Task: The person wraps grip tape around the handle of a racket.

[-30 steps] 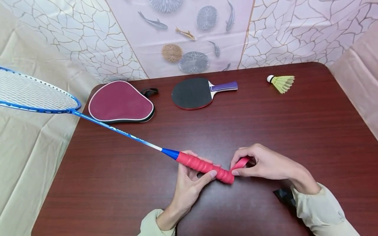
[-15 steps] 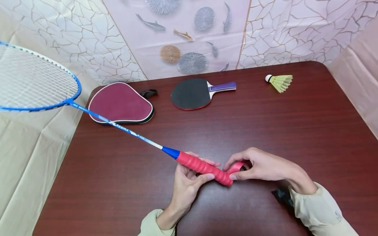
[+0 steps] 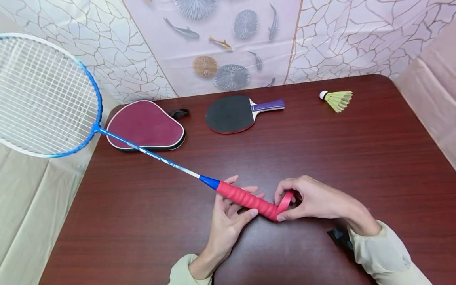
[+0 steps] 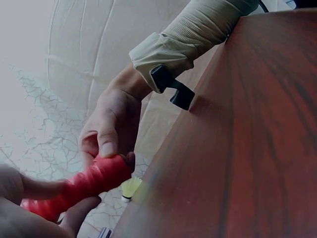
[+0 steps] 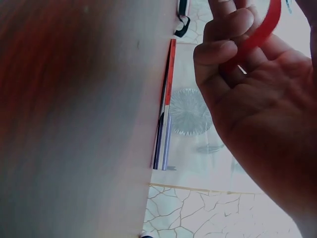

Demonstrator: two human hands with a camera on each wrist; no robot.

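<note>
A blue and white badminton racket (image 3: 153, 155) slants across the head view, its strung head at the far left. Red grip tape (image 3: 246, 198) is wound in ridges along its handle. My left hand (image 3: 228, 225) holds the handle from below, thumb on the near side and fingers reaching past the far side. At the butt end, my right hand (image 3: 313, 200) pinches the loose strip of red tape (image 3: 285, 202), which curves up between thumb and fingers. The right wrist view shows this red strip (image 5: 257, 37) running across the curled fingers. The handle's underside is hidden in the head view.
On the dark wooden table (image 3: 356, 158) lie a maroon paddle case (image 3: 146, 124) at back left, a black table tennis paddle (image 3: 230, 114) at back middle, and a yellow shuttlecock (image 3: 337, 99) at back right. A black object (image 3: 341, 238) sits by the right sleeve.
The racket has turned about its long axis, so its strung face shows wider and higher. The left fingers have spread out past the handle. The loose tape still stays in the right hand.
</note>
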